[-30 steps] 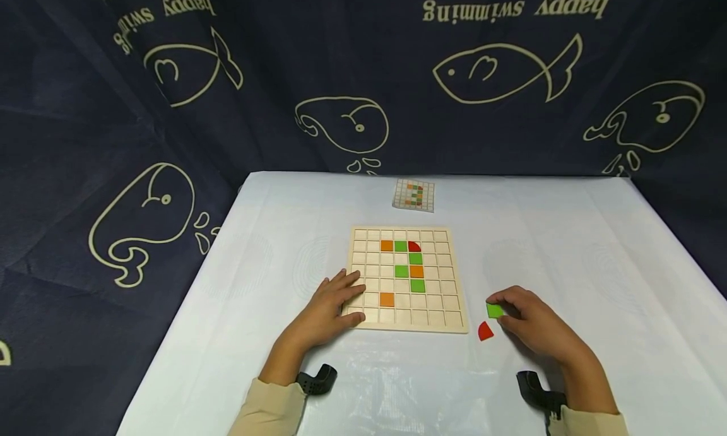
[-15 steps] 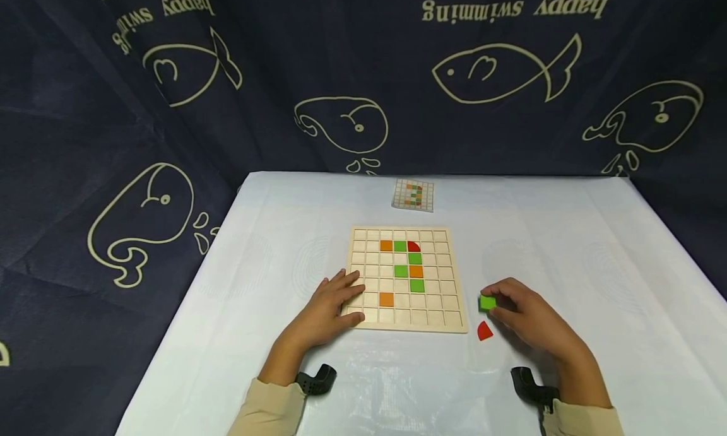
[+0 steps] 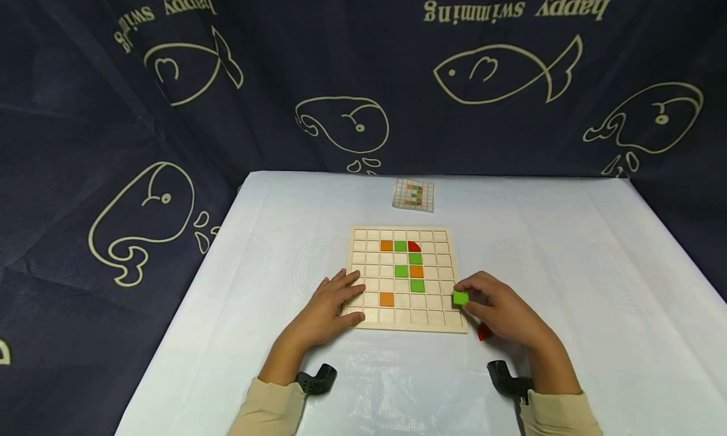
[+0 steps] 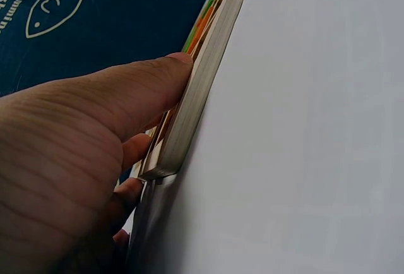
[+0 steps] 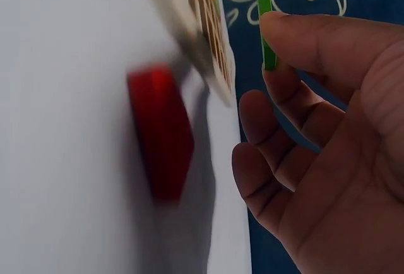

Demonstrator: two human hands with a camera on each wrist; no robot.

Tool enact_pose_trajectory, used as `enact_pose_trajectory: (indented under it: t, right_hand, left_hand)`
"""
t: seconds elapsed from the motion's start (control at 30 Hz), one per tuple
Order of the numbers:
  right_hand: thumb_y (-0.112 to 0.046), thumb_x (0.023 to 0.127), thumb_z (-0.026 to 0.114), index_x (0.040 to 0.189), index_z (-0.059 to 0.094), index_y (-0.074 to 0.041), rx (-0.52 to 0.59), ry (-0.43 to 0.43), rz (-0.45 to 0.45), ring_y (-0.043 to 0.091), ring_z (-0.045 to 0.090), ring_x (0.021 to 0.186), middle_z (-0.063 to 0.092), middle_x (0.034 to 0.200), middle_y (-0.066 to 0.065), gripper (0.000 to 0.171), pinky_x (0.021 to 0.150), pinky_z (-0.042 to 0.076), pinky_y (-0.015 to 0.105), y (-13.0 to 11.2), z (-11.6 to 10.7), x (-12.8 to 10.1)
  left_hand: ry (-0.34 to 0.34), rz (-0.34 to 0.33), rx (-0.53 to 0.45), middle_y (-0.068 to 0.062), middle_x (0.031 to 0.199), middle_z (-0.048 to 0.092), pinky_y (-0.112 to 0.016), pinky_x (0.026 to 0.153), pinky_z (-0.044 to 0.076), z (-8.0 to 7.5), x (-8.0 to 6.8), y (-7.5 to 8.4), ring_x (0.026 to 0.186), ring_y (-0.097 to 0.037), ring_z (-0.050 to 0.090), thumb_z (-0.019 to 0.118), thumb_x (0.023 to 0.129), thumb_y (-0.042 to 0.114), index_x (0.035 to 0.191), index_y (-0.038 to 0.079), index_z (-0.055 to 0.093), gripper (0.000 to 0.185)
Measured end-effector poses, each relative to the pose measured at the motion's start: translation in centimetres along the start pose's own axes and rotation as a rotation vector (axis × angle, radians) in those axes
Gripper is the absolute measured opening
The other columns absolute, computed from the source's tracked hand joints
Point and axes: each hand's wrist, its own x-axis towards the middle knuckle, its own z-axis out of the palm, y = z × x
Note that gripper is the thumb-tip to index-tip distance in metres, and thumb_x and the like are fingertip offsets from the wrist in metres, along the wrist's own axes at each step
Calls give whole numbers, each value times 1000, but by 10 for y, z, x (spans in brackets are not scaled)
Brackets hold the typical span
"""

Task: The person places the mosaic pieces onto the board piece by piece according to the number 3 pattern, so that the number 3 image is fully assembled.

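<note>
Step in hand, likely: carrying green tile [image 3: 461, 297] to board [image 3: 363, 325]. Right hand [image 3: 502, 313] pinches tile between thumb and fingers [image 5: 297, 40], over board's near right edge. Left hand [image 3: 326, 310] flat on board's near left corner, fingers straight. Next move calls for lining tile up over empty cell, lowering flat. Red piece [image 3: 484, 332] on surface [image 3: 568, 278] beside board. Pattern card [image 3: 413, 194] far. Dark fish-print cloth [image 3: 113, 108] behind.

Five green tiles [image 3: 461, 298], three orange tiles [image 3: 387, 299], two red pieces [image 3: 414, 246], one board [image 3: 363, 234]
</note>
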Motion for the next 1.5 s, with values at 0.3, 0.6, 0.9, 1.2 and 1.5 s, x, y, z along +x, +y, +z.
enact_pose_trajectory:
  t: [0.3,0.6,0.9,1.2,1.5]
  right_hand:
    - [-2,90,67,111,67,-15,38,-45,-36,15,54,94,59,108,-6,25,84,47,36,-15,16,17]
    - [-3,89,68,109,68,-15,93,-68,-34,16,54,96,60,108,-5,23,88,46,38,-25,36,32]
    - [1,87,67,105,69,-12,70,-75,-99,15,50,88,59,100,-2,22,78,44,32,-36,49,42]
    - [-1,86,68,106,69,-10,9,-80,-94,16,52,88,61,102,0,22,82,46,38,-45,60,50]
    - [-1,85,69,101,69,-12,-32,-95,-71,16,52,91,62,99,0,20,86,45,41,-48,63,53]
  left_hand:
    - [0,3,6,-10,156,38,-59,117,12,1,1,-1,148,-34,21,72,92,27,140,6,57,55]
    - [-6,6,6,-9,156,38,-59,117,13,2,1,-2,148,-33,21,72,92,28,141,7,57,55]
    - [-4,-3,12,-9,156,38,-59,117,13,2,2,0,148,-33,21,73,91,27,140,7,57,55]
    - [-2,-20,16,-8,156,38,-58,117,12,1,2,0,148,-32,21,73,91,27,140,7,57,55]
    - [14,-8,6,-9,155,39,-59,117,13,1,1,0,148,-33,22,74,90,26,139,6,58,55]
